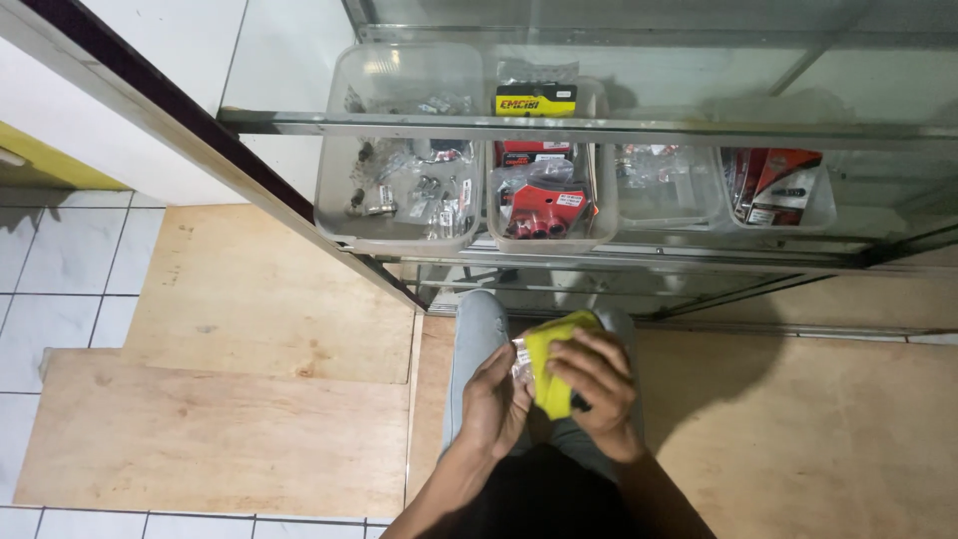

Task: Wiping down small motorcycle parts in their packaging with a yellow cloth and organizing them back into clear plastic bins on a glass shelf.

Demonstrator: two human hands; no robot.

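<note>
Glass display case (699, 130), clear plastic bins (399, 215) of packaged parts, plywood sheets (249, 399), white floor tiles (60, 269)

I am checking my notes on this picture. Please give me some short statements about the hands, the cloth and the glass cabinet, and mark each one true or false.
1. Both hands, left hand and right hand, hold a yellow cloth. True.
2. The clear plastic bins stand on the floor. False: they sit on a shelf in the glass cabinet.
3. The left hand also touches a small clear packet. True.
4. The floor under the person is all white tile. False: plywood sheets cover part of it.
</note>
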